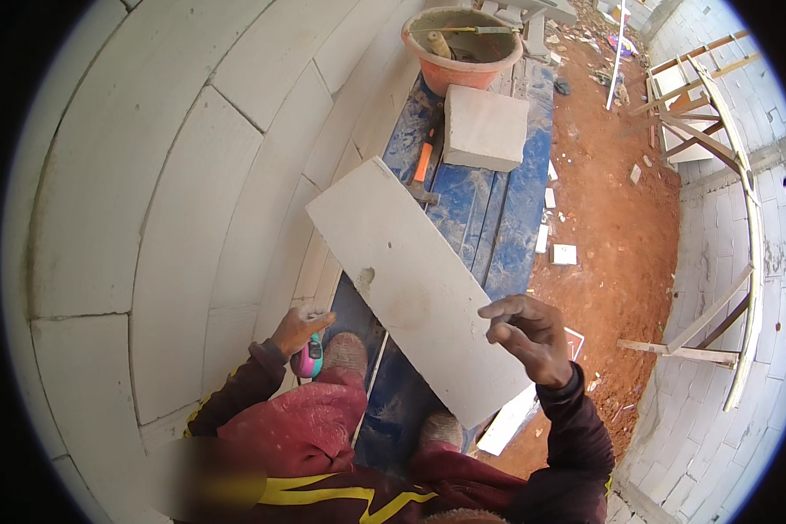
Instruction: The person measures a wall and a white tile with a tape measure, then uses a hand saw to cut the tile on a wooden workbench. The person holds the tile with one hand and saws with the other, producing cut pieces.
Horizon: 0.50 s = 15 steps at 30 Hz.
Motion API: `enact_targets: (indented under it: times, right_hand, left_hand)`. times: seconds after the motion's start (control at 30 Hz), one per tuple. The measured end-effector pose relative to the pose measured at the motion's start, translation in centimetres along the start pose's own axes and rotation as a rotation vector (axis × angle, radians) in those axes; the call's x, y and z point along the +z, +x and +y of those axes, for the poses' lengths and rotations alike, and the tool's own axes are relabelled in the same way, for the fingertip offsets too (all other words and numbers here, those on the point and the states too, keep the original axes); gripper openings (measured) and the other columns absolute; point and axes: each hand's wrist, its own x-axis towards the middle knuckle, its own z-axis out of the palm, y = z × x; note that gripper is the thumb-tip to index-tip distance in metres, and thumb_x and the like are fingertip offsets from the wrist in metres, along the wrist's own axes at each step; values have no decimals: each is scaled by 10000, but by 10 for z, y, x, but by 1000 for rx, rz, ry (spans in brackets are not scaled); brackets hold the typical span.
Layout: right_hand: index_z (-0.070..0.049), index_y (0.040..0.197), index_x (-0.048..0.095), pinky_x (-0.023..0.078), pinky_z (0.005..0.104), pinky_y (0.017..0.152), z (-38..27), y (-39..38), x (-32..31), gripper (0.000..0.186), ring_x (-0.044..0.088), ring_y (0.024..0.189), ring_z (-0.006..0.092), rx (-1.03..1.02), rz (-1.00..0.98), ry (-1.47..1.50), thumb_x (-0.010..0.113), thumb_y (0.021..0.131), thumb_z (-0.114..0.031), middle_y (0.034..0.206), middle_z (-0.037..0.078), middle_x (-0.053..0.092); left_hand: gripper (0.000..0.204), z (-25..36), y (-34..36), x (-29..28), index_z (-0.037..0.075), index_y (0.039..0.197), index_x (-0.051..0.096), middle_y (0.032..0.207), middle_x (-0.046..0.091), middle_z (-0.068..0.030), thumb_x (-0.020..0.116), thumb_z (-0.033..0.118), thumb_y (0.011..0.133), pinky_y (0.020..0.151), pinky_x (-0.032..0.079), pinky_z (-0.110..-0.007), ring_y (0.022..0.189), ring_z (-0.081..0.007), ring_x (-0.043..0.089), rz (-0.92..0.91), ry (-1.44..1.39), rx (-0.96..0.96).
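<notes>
A long pale concrete block lies slantwise in front of me on the blue platform, with a small pit in its top face. My left hand, to the left of the block, is closed round a pink and teal tape measure, its thumb pointing toward the block. Over the block's right edge is my right hand, fingers loosely bent and a gap between them and the thumb. Nothing shows in that hand. Past the block's far end lies a hammer with an orange and black handle.
An orange bucket with a tool inside stands farther off, behind a shorter block. The blue platform drops off to reddish soil on the right. A block wall rises close on the left. Wooden framing leans at far right.
</notes>
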Motion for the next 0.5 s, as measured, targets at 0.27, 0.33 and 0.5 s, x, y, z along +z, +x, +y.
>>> enact_targets:
  times: [0.27, 0.33, 0.5]
  right_hand:
    - [-144, 1368, 619, 423, 414, 521, -121, 7, 40, 482, 533, 550, 275, -622, -860, 478, 658, 954, -388, 707, 45, 583]
    - [-75, 1232, 672, 433, 389, 528, -111, 10, 52, 287, 531, 544, 243, -661, -973, 620, 654, 962, -173, 677, 39, 569]
    - [-47, 834, 632, 389, 344, 451, -72, 26, 66, 120, 475, 473, 174, -554, -1000, 763, 621, 951, -74, 630, 77, 571]
  left_hand:
    - [459, -177, -221, 54, -16, 1104, 682, 896, 737, -146, 742, 393, 905, 724, 541, -380, 797, -261, 706, 469, 437, -552]
    - [446, -205, -257, 85, -14, 1108, 672, 908, 732, -148, 735, 381, 911, 735, 540, -385, 812, -271, 703, 495, 428, -603]
    - [413, -269, -302, 133, -9, 1117, 650, 937, 718, -154, 717, 350, 925, 764, 537, -396, 848, -297, 696, 554, 389, -656]
